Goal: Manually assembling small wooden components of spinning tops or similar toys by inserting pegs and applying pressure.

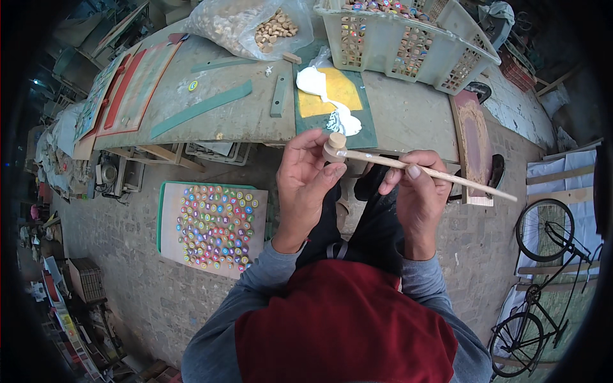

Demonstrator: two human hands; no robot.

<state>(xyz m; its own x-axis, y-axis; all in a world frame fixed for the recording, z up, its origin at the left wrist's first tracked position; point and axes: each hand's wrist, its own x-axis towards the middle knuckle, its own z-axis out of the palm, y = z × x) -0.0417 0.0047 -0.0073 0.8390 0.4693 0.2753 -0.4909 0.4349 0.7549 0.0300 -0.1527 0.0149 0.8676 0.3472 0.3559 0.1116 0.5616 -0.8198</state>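
Note:
My left hand [300, 191] holds a small round wooden piece [336, 142], a narrower disc atop a wider one, between thumb and fingers. In my right hand [423, 195], a thin wooden stick [476, 185] is pinched. Its left end, smeared with white, meets the side of the wooden piece. Just beyond, on the table, a thick white paste [311, 83] lies on a yellow sheet [350, 89] and runs onto a dark green board [366, 135].
A clear bag [220, 29] of wooden discs and a plastic crate [383, 60] of coloured pieces stand on the table [255, 121]. Green strips [203, 110] lie at left. Below left, a board [169, 239] carries many letter discs. A bicycle [535, 292] is at right.

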